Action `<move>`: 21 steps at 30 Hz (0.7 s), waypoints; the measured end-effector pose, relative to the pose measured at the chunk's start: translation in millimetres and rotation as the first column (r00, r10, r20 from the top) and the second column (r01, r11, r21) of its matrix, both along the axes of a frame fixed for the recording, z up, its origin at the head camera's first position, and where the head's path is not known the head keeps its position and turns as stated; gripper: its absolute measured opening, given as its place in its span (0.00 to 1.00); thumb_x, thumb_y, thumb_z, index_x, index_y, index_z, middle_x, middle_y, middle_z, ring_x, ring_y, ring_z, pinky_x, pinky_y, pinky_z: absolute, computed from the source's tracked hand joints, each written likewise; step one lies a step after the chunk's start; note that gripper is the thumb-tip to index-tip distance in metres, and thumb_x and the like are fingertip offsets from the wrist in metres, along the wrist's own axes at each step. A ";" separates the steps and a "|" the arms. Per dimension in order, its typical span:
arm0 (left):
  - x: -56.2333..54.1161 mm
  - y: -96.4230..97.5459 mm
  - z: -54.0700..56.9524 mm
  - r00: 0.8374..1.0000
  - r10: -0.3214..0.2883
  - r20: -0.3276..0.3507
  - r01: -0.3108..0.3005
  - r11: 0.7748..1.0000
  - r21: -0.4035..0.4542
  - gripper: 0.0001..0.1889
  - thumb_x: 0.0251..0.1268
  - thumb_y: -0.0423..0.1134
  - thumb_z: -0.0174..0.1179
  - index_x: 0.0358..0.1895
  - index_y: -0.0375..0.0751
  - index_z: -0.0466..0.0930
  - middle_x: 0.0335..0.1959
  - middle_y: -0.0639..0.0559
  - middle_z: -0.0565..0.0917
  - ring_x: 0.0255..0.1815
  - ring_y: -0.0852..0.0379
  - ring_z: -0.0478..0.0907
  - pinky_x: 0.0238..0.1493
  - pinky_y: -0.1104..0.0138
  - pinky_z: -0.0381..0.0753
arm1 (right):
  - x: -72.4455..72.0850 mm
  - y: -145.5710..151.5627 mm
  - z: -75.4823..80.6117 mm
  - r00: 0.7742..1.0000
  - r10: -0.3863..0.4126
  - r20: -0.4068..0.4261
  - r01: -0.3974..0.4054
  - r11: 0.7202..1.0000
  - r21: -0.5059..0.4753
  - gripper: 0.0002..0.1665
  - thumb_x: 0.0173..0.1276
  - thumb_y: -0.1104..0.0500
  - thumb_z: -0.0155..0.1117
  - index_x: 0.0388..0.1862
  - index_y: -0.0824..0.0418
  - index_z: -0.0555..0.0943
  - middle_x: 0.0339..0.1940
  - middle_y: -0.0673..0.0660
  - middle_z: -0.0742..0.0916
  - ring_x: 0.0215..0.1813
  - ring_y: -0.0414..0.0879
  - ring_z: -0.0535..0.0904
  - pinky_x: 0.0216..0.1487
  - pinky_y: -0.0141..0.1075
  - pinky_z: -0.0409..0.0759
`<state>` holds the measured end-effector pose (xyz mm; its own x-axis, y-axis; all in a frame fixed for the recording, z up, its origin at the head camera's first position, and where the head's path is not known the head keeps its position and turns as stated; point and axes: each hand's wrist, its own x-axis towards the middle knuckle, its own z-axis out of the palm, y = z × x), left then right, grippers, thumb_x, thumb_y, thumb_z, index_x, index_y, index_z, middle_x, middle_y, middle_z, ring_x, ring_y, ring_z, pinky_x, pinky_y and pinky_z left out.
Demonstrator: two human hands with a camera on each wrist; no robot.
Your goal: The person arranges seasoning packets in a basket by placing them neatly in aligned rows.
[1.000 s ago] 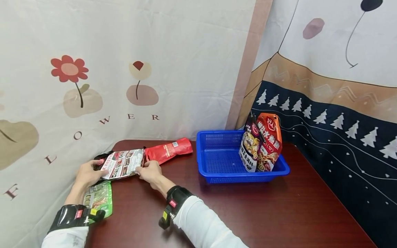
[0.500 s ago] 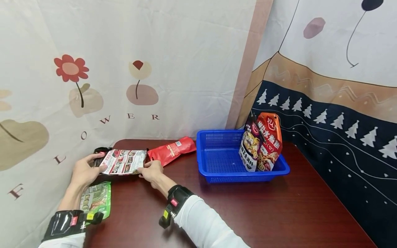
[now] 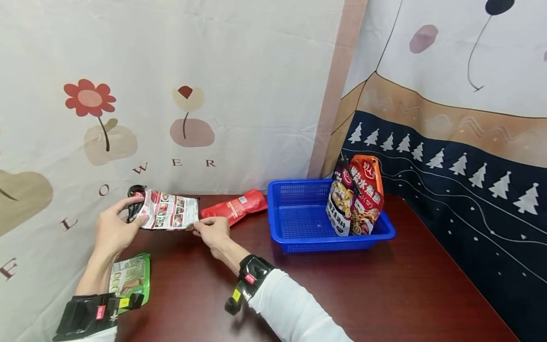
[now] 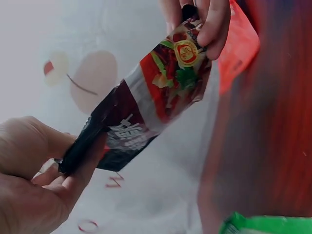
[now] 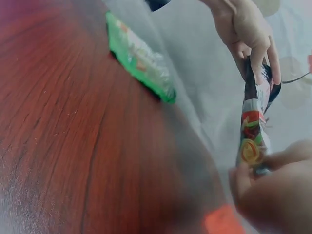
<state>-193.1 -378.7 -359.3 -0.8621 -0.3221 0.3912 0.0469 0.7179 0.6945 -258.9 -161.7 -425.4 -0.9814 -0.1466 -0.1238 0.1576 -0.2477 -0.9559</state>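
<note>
Both hands hold one seasoning pouch [image 3: 171, 210] up off the table, its printed white back facing the head camera. My left hand [image 3: 117, 225] grips the black end of the pouch between thumb and fingers. At the opposite end my right hand [image 3: 213, 232] pinches a lower corner. From below, the left wrist view shows the pouch's front [image 4: 170, 78], with a food picture and a round yellow emblem. Behind my right hand lies a red pouch [image 3: 235, 207] on the table. A green pouch [image 3: 132, 278] lies near my left forearm, which partly covers it.
To the right stands a blue plastic basket [image 3: 295, 243]. Two pouches stand upright at its right end, a dark one [image 3: 340, 197] and an orange-red one [image 3: 368, 194]. A printed cloth [image 3: 256, 95] hangs behind and beside the brown table [image 3: 333, 294].
The held pouch has risen off the table, away from the green pouch, with both hands moving along. The red pouch shifted slightly to the right early on. The basket's contents look the same.
</note>
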 end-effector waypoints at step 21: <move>0.9 102.2 55.7 0.861 -0.154 -0.485 0.265 0.950 0.169 0.26 0.66 0.20 0.76 0.67 0.38 0.90 0.43 0.68 0.90 0.24 0.76 0.85 0.17 0.77 0.70 | 9.8 111.6 56.8 0.907 -0.140 -0.398 0.157 0.988 0.011 0.14 0.75 0.57 0.80 0.54 0.62 0.96 0.48 0.61 0.98 0.49 0.49 0.97 0.52 0.32 0.94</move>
